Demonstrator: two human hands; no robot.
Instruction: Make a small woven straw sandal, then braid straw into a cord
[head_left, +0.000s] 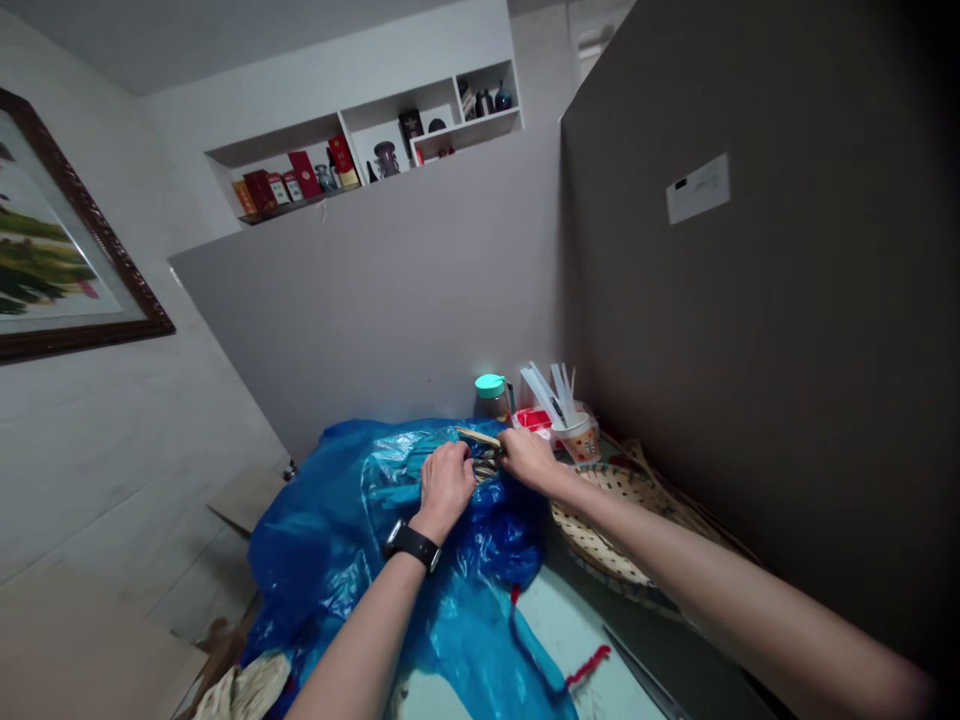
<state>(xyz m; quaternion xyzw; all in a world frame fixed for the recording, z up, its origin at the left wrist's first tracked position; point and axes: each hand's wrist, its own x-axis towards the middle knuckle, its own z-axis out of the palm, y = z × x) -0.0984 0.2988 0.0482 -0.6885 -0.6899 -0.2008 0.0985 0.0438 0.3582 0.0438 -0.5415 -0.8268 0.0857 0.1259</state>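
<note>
Bag (315, 510), glossy crumpled blue; right hand (529, 459) grips tan strip (478, 437), left hand's (445, 487) hold unclear

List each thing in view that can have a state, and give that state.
Blue plastic bag: crumpled, apparently open
Right grip: closed on a tan strip
Left grip: curled, at the bag
Jar: lidded
Paper cup: upright, holding white strips
Wristwatch: fastened
Woven basket: open side up
Framed picture: hanging

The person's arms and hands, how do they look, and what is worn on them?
The left hand and right hand wear no gloves. No sleeve shows on the left forearm or the right forearm. On the left wrist is a watch with a black band and silvery metal. Nothing shows on the right wrist.
</note>
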